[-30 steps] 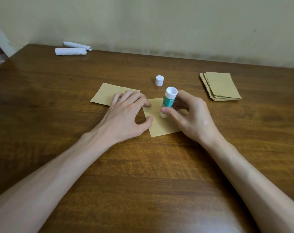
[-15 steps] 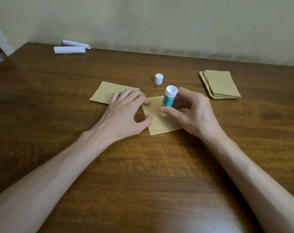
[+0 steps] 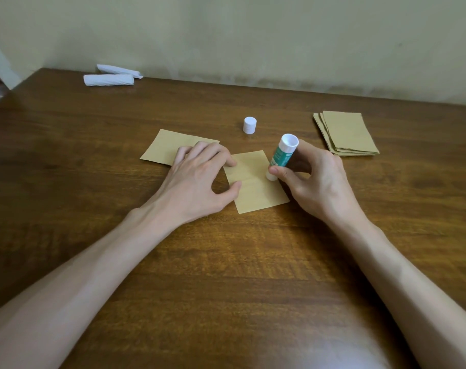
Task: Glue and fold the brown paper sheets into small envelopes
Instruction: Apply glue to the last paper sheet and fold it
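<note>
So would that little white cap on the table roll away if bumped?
Probably not while the white cap stands on its flat end. It looks small and plastic, so likely light and easily knocked over; once on its round side it could roll across the smooth wooden table.

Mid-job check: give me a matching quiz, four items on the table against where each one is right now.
1 glue stick
2 cap
3 paper stack
4 white rolls

A far left corner of the table
B standing alone beyond the centre sheet
C held in the right hand
D lying at the right, away from both hands

Pairs: 1-C, 2-B, 3-D, 4-A
</note>
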